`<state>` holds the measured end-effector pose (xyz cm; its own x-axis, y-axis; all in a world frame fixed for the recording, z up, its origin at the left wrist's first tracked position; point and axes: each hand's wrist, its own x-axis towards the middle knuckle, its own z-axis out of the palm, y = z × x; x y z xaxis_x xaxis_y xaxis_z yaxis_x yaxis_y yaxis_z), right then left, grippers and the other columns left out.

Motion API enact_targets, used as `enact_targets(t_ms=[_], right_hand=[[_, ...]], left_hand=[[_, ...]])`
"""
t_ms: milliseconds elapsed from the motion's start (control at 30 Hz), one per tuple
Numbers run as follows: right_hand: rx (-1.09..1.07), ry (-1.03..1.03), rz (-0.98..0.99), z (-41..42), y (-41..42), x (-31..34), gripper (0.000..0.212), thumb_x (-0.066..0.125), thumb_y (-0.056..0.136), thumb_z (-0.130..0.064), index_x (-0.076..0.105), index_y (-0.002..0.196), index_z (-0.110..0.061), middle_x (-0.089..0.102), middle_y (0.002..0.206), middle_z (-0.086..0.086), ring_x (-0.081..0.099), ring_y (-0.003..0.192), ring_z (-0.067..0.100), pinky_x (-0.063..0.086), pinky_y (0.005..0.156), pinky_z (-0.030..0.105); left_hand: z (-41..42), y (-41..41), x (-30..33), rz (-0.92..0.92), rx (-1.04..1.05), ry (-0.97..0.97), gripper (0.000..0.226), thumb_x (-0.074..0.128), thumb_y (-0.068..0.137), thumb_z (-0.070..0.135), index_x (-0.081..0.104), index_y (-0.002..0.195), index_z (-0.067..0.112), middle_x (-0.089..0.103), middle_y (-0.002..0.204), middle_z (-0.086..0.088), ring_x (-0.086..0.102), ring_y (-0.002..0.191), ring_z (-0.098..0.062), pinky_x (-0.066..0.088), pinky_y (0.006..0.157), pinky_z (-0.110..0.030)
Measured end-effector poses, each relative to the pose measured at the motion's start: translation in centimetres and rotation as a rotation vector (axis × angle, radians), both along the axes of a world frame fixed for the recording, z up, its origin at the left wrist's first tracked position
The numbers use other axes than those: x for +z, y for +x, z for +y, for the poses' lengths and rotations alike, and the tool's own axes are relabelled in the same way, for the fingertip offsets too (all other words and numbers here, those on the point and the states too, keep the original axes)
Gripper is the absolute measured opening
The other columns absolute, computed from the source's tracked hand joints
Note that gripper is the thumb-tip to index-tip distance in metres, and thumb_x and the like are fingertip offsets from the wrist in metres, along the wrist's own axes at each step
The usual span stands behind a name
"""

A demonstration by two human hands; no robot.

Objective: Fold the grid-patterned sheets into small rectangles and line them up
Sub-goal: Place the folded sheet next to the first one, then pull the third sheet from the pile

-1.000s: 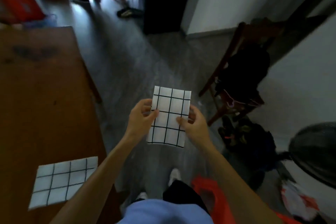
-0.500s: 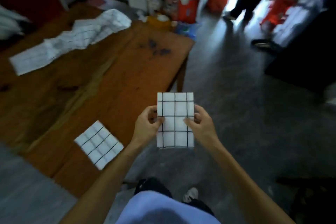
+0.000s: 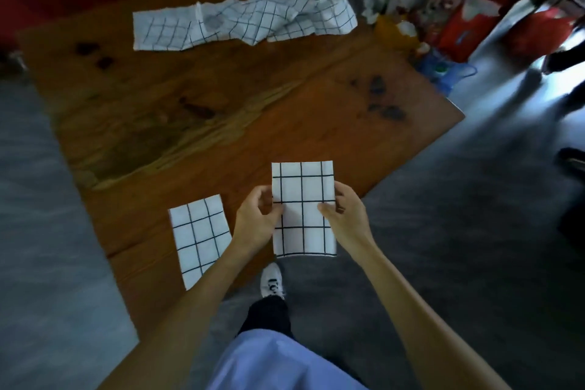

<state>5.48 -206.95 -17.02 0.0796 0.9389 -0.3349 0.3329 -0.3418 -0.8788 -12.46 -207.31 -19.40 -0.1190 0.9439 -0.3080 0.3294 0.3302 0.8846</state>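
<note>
Both hands pinched one folded sheet.
My left hand (image 3: 257,222) and right hand (image 3: 345,213) gripped the folded sheet (image 3: 303,187) by its side edges, above the table's (image 3: 285,111) near edge; another folded rectangle (image 3: 200,235) lay just left.

Folded grid-patterned rectangle (image 3: 303,209): white cloth with black lines, held upright in the air over the table's near edge, pinched at both side edges. Second folded rectangle (image 3: 200,237): lay flat on the wooden table (image 3: 221,111) near its front edge, slightly tilted, just left of the held one, lower part hidden behind a forearm. Unfolded sheets (image 3: 243,20): lay crumpled along the far side, possibly more than one piece.
</note>
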Motion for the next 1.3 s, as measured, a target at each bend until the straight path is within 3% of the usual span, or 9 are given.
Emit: enact_targets(t_ms=[167, 267, 333, 500, 667, 800, 900, 1033, 1300], right_hand=[[0.055, -0.129, -0.067, 6.3, -1.6, -3.1, 0.046, 0.066, 0.09, -0.013, 0.05, 0.131, -0.023, 0.066, 0.113, -0.009, 0.064, 0.099, 0.005, 0.056, 0.086, 0.03], [0.081, -0.205, -0.163, 8.7, -2.4, -4.6, 0.05, 0.065, 0.091, -0.016, 0.045, 0.136, -0.023, 0.062, 0.1, -0.014, 0.06, 0.083, -0.001, 0.05, 0.063, 0.015], [0.089, -0.24, -0.227, 9.2, -2.5, -5.6, 0.053, 0.064, 0.091, -0.018, 0.042, 0.139, -0.022, 0.061, 0.103, -0.012, 0.056, 0.079, -0.003, 0.044, 0.057, 0.012], [0.162, -0.253, -0.397, 9.6, -1.2, -6.5, 0.055, 0.065, 0.09, -0.019, 0.042, 0.14, -0.02, 0.058, 0.128, 0.001, 0.057, 0.096, 0.008, 0.047, 0.077, 0.021], [0.277, -0.101, -0.374, 9.9, -0.9, -3.5, 0.044, 0.061, 0.093, -0.021, 0.048, 0.135, -0.02, 0.058, 0.127, -0.002, 0.057, 0.11, 0.012, 0.047, 0.085, 0.024], [0.433, 0.103, -0.301, 9.6, -2.0, 1.1, 0.038, 0.053, 0.098, -0.028, 0.048, 0.136, -0.022, 0.057, 0.128, -0.006, 0.055, 0.111, 0.007, 0.041, 0.083, 0.018], [0.524, 0.244, -0.254, 8.7, -3.3, 4.1, 0.034, 0.05, 0.099, -0.035, 0.053, 0.131, -0.023, 0.059, 0.125, -0.007, 0.054, 0.107, 0.004, 0.044, 0.089, 0.02], [0.645, 0.354, -0.193, 6.7, -6.1, 7.5, 0.032, 0.048, 0.1, -0.038, 0.057, 0.127, -0.024, 0.06, 0.123, -0.009, 0.054, 0.108, 0.002, 0.04, 0.082, 0.012], [0.874, 0.602, -0.204, 1.2, -15.7, 12.9, 0.036, 0.047, 0.1, -0.039, 0.059, 0.129, -0.021, 0.058, 0.132, -0.006, 0.05, 0.118, 0.003, 0.037, 0.094, 0.014]], left_hand=[[4.2, -1.1, -2.9, 0.043, 0.055, -0.088, 0.046, 0.066, 0.089, 0.025, 0.049, 0.131, 0.015, 0.056, 0.125, 0.002, 0.049, 0.119, -0.015, 0.04, 0.092, -0.026], [5.7, -1.9, -4.3, 0.091, 0.07, -0.162, 0.05, 0.065, 0.09, 0.027, 0.046, 0.135, 0.014, 0.053, 0.132, -0.002, 0.047, 0.123, -0.019, 0.04, 0.091, -0.027], [6.2, -2.0, -4.9, 0.107, 0.069, -0.201, 0.048, 0.065, 0.09, 0.026, 0.047, 0.133, 0.016, 0.056, 0.12, 0.001, 0.053, 0.11, -0.013, 0.044, 0.084, -0.025], [6.1, -1.6, -5.4, 0.133, 0.113, -0.274, 0.046, 0.066, 0.088, 0.02, 0.046, 0.13, 0.019, 0.063, 0.101, 0.002, 0.063, 0.088, -0.012, 0.057, 0.074, -0.029], [5.2, -1.5, -1.8, 0.163, 0.178, -0.211, 0.035, 0.059, 0.093, 0.026, 0.049, 0.126, 0.021, 0.062, 0.104, 0.004, 0.063, 0.091, -0.013, 0.055, 0.074, -0.028], [3.3, -2.0, 3.1, 0.285, 0.229, -0.037, 0.027, 0.053, 0.096, 0.032, 0.055, 0.12, 0.019, 0.058, 0.105, 0.008, 0.056, 0.091, -0.005, 0.04, 0.062, -0.008], [0.5, -3.0, 6.7, 0.372, 0.271, 0.068, 0.027, 0.051, 0.097, 0.034, 0.06, 0.116, 0.017, 0.061, 0.103, 0.008, 0.055, 0.091, -0.003, 0.038, 0.065, -0.004], [-3.7, -5.0, 11.1, 0.524, 0.292, 0.171, 0.031, 0.049, 0.096, 0.04, 0.061, 0.113, 0.016, 0.062, 0.101, 0.008, 0.058, 0.095, -0.01, 0.044, 0.079, -0.021], [-11.8, -13.7, 16.2, 0.741, 0.416, 0.19, 0.059, 0.033, 0.091, 0.06, 0.059, 0.122, 0.017, 0.063, 0.119, -0.002, 0.057, 0.11, -0.02, 0.045, 0.09, -0.031]])
